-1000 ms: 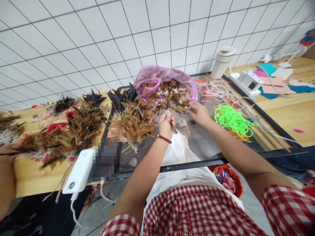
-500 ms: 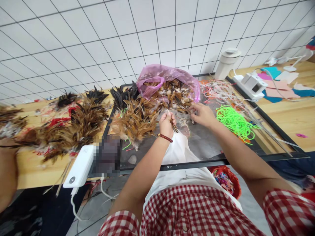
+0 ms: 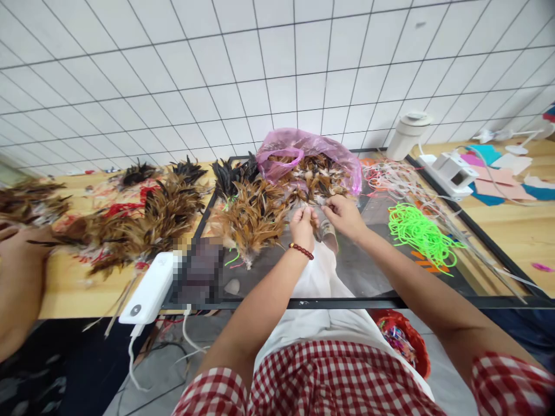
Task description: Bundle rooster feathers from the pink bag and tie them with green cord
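My left hand (image 3: 303,225), with a bead bracelet (image 3: 302,251) at its wrist, is closed over the glass-topped table. Brown feathers (image 3: 315,222) show by its fingers, mostly hidden by the hand. Close on its right, my right hand (image 3: 346,216) has its fingertips pressed together; a small pale bit seems to be at them, too fine to name. Just beyond both hands, loose brown feathers (image 3: 318,176) spill from a pink plastic bag (image 3: 318,141). A pile of brown feather bunches (image 3: 249,216) lies to the left of my left hand.
Green cord (image 3: 422,234) and pale strings (image 3: 390,173) lie on the right, near a white bottle (image 3: 407,136) and a power strip (image 3: 446,173). A white power bank (image 3: 147,289) sits at the front left. Another person's arm (image 3: 21,277) reaches in at far left, beside more feather bunches (image 3: 151,225).
My right hand has drawn back from the loose feathers towards my left hand, its fingers now pinched. Fewer feather tips show below my left hand. The whole view has shifted slightly.
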Motion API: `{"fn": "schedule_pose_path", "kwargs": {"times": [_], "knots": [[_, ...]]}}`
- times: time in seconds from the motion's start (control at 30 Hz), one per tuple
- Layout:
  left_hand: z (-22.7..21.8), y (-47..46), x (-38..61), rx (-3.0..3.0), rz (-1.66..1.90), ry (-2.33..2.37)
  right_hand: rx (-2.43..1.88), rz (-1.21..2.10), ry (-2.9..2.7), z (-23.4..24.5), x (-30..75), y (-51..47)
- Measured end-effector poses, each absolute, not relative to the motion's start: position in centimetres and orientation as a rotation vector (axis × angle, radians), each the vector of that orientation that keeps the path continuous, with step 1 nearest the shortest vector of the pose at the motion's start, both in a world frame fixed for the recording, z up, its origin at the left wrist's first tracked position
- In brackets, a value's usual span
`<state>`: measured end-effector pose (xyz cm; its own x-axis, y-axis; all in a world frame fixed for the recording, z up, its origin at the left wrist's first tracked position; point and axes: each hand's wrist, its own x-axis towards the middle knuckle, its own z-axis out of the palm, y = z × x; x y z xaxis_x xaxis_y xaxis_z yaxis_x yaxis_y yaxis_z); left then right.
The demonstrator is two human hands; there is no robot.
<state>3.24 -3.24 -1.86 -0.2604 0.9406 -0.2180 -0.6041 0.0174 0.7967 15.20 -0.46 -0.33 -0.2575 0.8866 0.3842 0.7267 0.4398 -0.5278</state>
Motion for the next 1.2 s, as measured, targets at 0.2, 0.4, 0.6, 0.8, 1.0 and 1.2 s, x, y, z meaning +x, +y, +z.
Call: {"fn": "schedule_pose_path", "kwargs": {"times": [0.2,0.4,0.6,0.8,1.0,1.2], "knots": [[-2.8,-3.0,3.6,0.508,1.595,0.923,-1.05,0.521,-1.893,-0.3,15.2,-2.8],[-2.5,-3.2,3.5,0.48,1.538,0.855,-1.088,0.584,-1.881,-0.7,15.1,-2.5],[-2.6,-3.1,3.2,0.52,1.532,0.87,-1.049,0.543,-1.932,-0.7,15.7,-2.5],[-2.3,-3.4,3.2,0.635,1.492,0.894,-0.998,0.976,-1.623,0.3,16.8,-1.7],[-2.2,-4.0,3.5,0.85,1.391,0.887,-0.857,1.232,-1.47,0.9,16.9,-1.7],[-2.9,-4.0,3.3,0.905,1.329,0.827,-0.81,1.304,-1.422,0.4,16.7,-1.7]]}}
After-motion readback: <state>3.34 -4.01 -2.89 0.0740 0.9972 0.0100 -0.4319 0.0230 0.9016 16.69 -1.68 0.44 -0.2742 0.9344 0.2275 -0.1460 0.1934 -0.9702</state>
